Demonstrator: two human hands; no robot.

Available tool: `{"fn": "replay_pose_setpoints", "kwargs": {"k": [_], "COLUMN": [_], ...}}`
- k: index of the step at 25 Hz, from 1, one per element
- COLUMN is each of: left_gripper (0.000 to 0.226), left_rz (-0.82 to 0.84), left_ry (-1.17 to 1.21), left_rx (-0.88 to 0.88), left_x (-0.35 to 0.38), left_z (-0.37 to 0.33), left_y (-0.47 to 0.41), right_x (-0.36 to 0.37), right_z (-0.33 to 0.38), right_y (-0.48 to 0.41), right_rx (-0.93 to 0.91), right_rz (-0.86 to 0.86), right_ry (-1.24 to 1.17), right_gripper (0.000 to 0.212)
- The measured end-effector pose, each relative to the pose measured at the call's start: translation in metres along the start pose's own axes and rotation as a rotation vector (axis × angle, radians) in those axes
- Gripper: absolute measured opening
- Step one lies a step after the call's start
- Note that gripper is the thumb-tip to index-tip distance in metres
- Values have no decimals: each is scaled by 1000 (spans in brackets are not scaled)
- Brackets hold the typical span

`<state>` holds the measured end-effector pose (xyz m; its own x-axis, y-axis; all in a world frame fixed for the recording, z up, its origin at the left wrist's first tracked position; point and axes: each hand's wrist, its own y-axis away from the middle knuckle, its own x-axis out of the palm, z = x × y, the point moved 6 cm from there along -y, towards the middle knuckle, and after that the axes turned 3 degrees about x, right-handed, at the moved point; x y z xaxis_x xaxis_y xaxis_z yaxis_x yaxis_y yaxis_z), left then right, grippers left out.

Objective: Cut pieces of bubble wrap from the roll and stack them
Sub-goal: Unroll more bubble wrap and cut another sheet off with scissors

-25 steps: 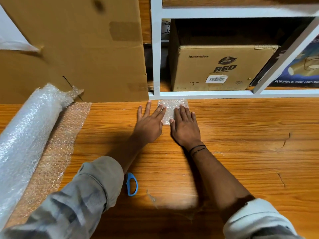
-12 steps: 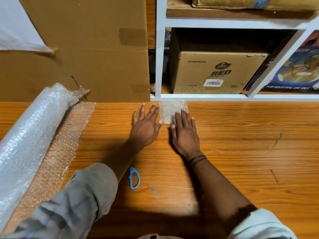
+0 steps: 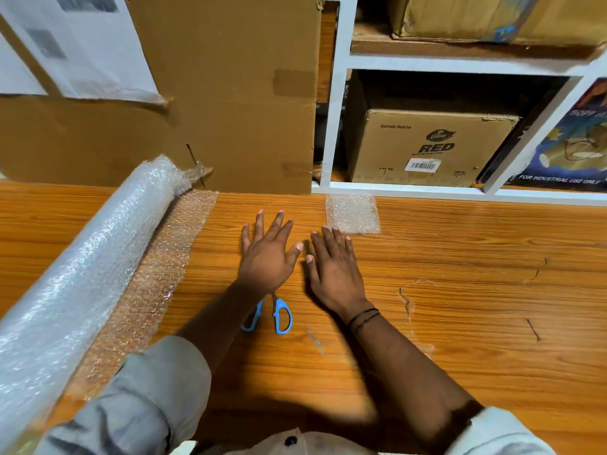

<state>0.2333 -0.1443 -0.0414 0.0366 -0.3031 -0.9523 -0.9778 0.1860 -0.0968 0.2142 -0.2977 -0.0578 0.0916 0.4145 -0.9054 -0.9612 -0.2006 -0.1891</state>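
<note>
1. my left hand (image 3: 267, 254) and right hand (image 3: 335, 267) lie flat and open, gripping nothing.
2. the cut piece (image 3: 353, 213) sits at the far edge of the table (image 3: 460, 323), just past my right fingertips.
3. the roll (image 3: 82, 257) lies left of me, long axis from near left corner to far edge; my left hand is nearer.
4. the scissors (image 3: 281, 315) lie under my left wrist, handles toward me.
</note>
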Motion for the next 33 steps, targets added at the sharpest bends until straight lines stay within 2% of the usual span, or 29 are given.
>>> {"fn": "replay_pose_setpoints", "kwargs": {"k": [4,10,14,17,21,24,28,31,33], "left_gripper": [61,69,66,61,70,62,67,66,65], "left_rz": [-50,-27,-15,-51,-4,61,89,83,70], "left_ry": [-1,-14,-18,-29,-69,-73,-117,-119,-125], "left_rx": [-69,-119,-148,-137,-67,2,107,95,97], "left_x": [-17,-33,-48,-60,-70,-76,-79,-85,-91], "left_z": [33,95,142,180,219,230,244,255,262], "left_y": [31,77,110,139,163,170,179,180,181], "right_x": [10,38,65,90,119,134,154,159,161], "right_z": [41,115,175,227,283,303,320,321,319], "right_y": [2,10,15,24,37,43,55,53,52], "right_rx": [-49,-90,-116,-136,-130,-49,16,23,36], "right_rz": [9,55,92,137,163,196,240,260,261], "right_ry": [-27,-45,-68,-70,-44,-9,54,124,164], "right_gripper": [56,55,57,60,71,68,67,77,73]}}
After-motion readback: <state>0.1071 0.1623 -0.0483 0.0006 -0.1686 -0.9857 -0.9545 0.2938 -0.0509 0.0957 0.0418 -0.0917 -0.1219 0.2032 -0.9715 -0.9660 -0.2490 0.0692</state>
